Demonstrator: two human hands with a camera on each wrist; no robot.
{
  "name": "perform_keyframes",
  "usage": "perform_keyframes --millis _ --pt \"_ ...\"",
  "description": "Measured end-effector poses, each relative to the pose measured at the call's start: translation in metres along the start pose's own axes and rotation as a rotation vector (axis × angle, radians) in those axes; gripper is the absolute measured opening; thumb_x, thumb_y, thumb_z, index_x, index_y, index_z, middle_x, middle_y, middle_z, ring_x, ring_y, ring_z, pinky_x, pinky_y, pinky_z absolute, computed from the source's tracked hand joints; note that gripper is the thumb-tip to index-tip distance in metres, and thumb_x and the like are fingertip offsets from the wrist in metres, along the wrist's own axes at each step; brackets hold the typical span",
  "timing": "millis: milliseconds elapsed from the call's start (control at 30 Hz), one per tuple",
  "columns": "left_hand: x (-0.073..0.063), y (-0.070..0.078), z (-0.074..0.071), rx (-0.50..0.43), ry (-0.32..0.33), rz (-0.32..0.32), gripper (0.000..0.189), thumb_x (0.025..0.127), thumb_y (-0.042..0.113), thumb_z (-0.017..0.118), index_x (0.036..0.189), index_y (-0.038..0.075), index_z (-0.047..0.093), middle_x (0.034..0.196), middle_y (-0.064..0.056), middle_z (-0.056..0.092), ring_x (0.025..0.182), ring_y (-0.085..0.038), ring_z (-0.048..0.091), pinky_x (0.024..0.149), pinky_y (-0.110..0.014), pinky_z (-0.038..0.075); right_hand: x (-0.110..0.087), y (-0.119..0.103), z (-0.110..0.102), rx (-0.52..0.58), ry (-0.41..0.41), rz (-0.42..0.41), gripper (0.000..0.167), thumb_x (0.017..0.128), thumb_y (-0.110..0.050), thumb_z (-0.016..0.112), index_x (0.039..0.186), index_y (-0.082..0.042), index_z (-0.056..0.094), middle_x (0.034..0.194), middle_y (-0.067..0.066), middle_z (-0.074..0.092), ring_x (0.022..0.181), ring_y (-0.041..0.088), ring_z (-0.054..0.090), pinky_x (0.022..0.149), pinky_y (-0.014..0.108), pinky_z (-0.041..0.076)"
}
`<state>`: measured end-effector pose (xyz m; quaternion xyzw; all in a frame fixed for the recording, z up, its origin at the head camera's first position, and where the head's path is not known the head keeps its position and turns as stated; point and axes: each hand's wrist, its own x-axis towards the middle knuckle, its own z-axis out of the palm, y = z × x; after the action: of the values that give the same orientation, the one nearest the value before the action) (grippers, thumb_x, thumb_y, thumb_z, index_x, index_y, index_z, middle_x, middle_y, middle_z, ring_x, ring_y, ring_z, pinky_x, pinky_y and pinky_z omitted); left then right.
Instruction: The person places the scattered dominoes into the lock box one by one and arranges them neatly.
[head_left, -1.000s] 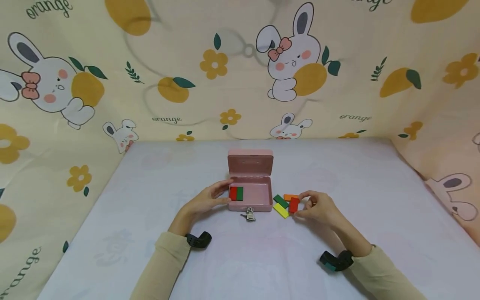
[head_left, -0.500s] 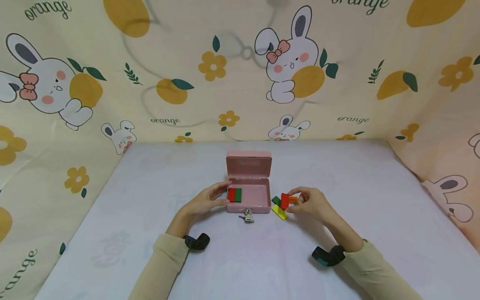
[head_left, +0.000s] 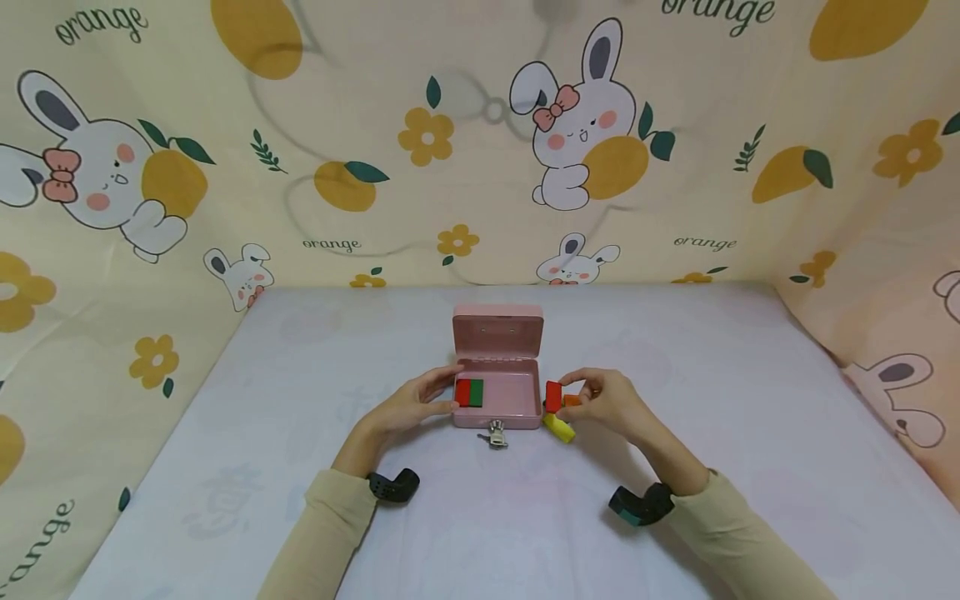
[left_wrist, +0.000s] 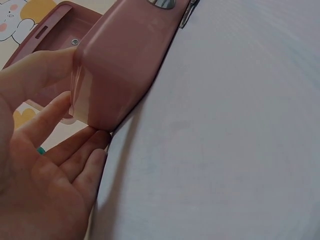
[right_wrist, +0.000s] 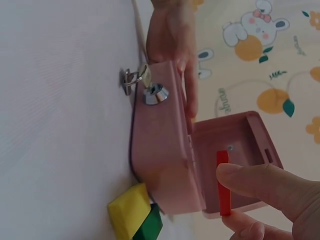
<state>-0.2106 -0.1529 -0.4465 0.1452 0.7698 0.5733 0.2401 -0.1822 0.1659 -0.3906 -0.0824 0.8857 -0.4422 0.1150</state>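
In the head view my right hand [head_left: 611, 404] pinches a red block [head_left: 553, 397] between thumb and fingers, raised just right of an open pink metal cash box [head_left: 517, 422]. The right wrist view shows this red block [right_wrist: 224, 195] edge-on, the lid behind it. Inside the box, at its left end, a red block [head_left: 463, 392] and a green block [head_left: 477, 392] lie side by side. My left hand [head_left: 408, 408] rests against the box's left side; in the left wrist view its thumb and fingertips touch the wall [left_wrist: 115, 65].
Right of the box lie a yellow block [head_left: 558, 428], an orange block [head_left: 572, 401] partly behind my right fingers, and a green block [right_wrist: 149, 225] seen beside the yellow one. A key [right_wrist: 145, 75] sits in the front lock [right_wrist: 156, 94]. A printed rabbit cloth [head_left: 330, 100] hangs behind.
My right hand has lifted the red block from the loose pile and carried it left, up to the box's right edge. My left hand has kept its place on the box.
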Motion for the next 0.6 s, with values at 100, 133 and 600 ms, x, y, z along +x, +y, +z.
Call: perform_keyframes --millis 100,133,600 --pt "0.0 0.0 0.0 -0.003 0.001 0.001 0.065 0.092 0.012 0.063 0.15 0.018 0.034 0.162 -0.004 0.026 0.152 -0.028 0.022 0.124 -0.051 0.019 0.003 -0.003 0.001 0.003 -0.002 -0.004 0.043 0.077 -0.01 0.078 0.114 0.005 0.063 0.06 -0.004 0.044 0.058 0.011 0.04 0.05 0.02 0.03" --pt "0.0 0.0 0.0 -0.003 0.001 0.0 0.065 0.092 0.012 0.063 0.15 0.018 0.034 0.162 -0.004 0.026 0.152 -0.028 0.022 0.124 -0.051 0.019 0.004 -0.005 0.001 0.003 -0.001 -0.004 0.043 0.077 -0.01 0.078 0.114 0.005 0.064 0.06 -0.004 0.043 0.058 0.011 0.04 0.05 0.02 0.03" --pt "0.001 -0.001 0.0 0.007 0.003 -0.01 0.064 0.092 0.013 0.062 0.15 0.019 0.034 0.162 -0.003 0.026 0.152 -0.028 0.022 0.124 -0.051 0.019 0.015 -0.019 0.007 -0.014 -0.013 -0.004 0.044 0.079 -0.012 0.077 0.118 0.003 0.063 0.058 -0.003 0.043 0.054 0.014 0.038 0.046 0.019 0.028"
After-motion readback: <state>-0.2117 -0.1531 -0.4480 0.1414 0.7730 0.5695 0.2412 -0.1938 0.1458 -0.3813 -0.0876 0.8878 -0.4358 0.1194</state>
